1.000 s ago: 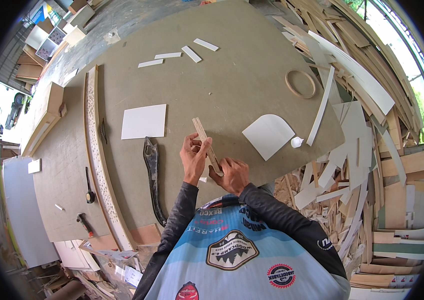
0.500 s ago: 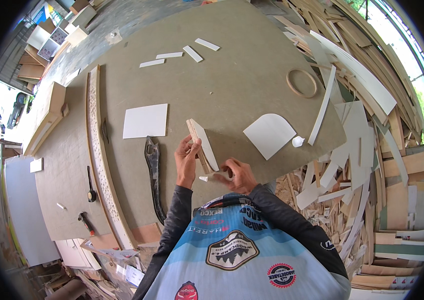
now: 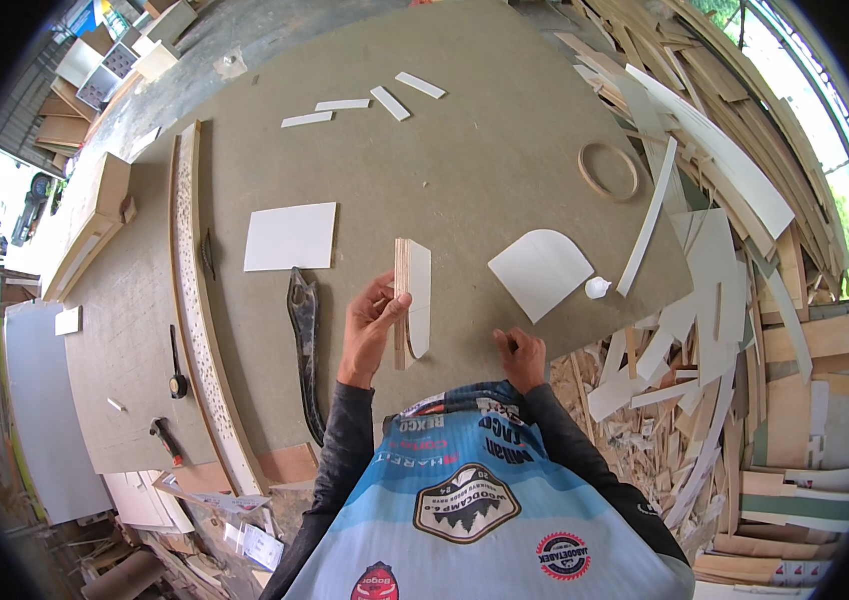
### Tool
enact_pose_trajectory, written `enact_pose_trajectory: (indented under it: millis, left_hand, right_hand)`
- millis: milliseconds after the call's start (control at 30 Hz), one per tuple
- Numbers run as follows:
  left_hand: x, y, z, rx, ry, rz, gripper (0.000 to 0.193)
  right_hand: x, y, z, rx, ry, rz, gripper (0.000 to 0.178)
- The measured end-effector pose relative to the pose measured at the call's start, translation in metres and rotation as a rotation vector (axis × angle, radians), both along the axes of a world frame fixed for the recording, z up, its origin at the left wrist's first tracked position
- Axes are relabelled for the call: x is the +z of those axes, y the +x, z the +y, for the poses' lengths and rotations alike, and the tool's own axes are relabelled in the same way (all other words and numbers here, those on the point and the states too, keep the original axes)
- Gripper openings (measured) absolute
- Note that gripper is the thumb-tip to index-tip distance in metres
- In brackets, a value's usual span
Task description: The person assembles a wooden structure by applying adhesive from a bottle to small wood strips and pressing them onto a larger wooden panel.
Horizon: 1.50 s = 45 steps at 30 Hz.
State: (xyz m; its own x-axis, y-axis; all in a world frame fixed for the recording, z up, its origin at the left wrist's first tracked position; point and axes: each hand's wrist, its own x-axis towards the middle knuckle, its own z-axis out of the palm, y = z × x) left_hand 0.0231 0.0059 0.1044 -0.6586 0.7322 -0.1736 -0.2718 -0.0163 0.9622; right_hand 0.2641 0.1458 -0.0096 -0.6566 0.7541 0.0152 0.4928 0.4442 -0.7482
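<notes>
My left hand [image 3: 366,338] is closed round the edge of a small plywood piece [image 3: 420,305], thumb in front. The piece stands on edge above the worktable [image 3: 464,190], with a white face on its right side and layered bare edges toward me. A hand's width to the right, my right hand [image 3: 521,358] is curled near the table's front edge. Whatever its fingers hold, if anything, is hidden. Beyond it lie a white panel with a rounded end [image 3: 541,272] and a small white bottle-like thing [image 3: 597,288]. Left of my left hand are a white rectangular sheet [image 3: 290,237] and a long black tool [image 3: 305,340].
Several white strips [image 3: 342,104] lie at the far side, a wooden ring [image 3: 607,171] at the far right. A long wooden frame piece [image 3: 206,300], a tape measure [image 3: 178,385] and a hammer [image 3: 166,443] are on the left. Offcuts [image 3: 684,390] pile up beyond the right edge.
The plywood piece has turned more upright in my left hand. My right hand has drawn away to the right and curled. The small white cone-shaped thing beside it is no longer visible.
</notes>
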Motion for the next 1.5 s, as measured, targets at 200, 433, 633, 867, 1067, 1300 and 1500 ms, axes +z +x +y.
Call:
enact_pose_trajectory:
  millis: [200,433,633,867,1067,1300,1500]
  left_hand:
    - [0.024,-0.014,-0.025,0.013,-0.044,0.119,0.050]
    - [0.021,-0.016,-0.048,0.060,-0.071,0.113,0.052]
    - [0.017,-0.003,-0.041,0.016,-0.043,0.049,0.051]
    - [0.008,-0.011,-0.015,-0.022,-0.113,0.173,0.052]
    - [0.001,-0.020,0.014,-0.068,-0.332,0.601,0.050]
    - [-0.081,-0.008,0.042,-0.270,-0.540,1.033,0.044]
    - [-0.104,0.013,0.045,-0.380,-0.504,1.028,0.047]
  right_hand:
    - [-0.007,-0.014,-0.001,0.045,-0.089,0.152,0.006]
    - [-0.015,-0.020,0.003,0.108,0.044,0.175,0.009]
    - [-0.004,-0.035,0.001,0.131,0.025,0.171,0.009]
    - [-0.005,-0.054,0.021,0.148,0.009,0.182,0.010]
    - [0.015,-0.093,0.060,0.022,-0.201,0.018,0.012]
    - [-0.010,-0.210,0.158,0.055,0.047,0.290,0.011]
    - [-0.012,-0.340,0.217,0.186,0.229,0.071,0.022]
